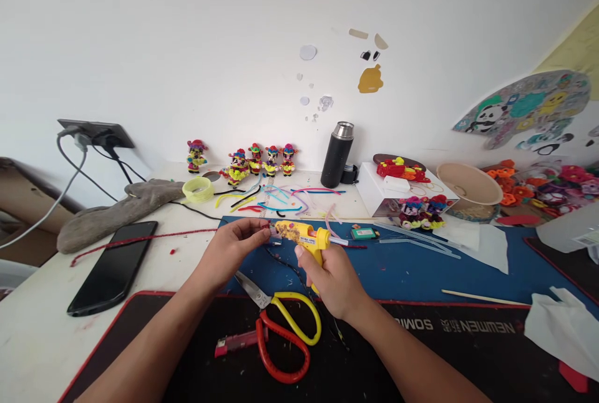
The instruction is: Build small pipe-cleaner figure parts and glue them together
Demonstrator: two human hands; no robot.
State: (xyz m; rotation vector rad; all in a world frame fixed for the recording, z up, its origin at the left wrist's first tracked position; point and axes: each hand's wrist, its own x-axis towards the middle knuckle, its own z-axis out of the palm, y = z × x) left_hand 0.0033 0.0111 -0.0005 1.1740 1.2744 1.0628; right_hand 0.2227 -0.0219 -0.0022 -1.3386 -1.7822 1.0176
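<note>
My right fingers (307, 261) grip a yellow glue gun (299, 233) above a blue mat (407, 272), its nozzle close to my left fingers (256, 239), which pinch a small dark-red piece (266, 226), mostly hidden. Nearer me, scissors (263, 303) lie largely on a black mat (196, 353). Farther out on the counter (47, 347), a phone (115, 269) rests at left; colourful figurines (238, 167) and a black flask (335, 158) stand by the wall (210, 47).

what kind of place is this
Probably a handicraft workspace, perhaps at home: the right hand holds a yellow glue gun, scissors lie nearby, and small colourful figures stand along the wall.
</note>
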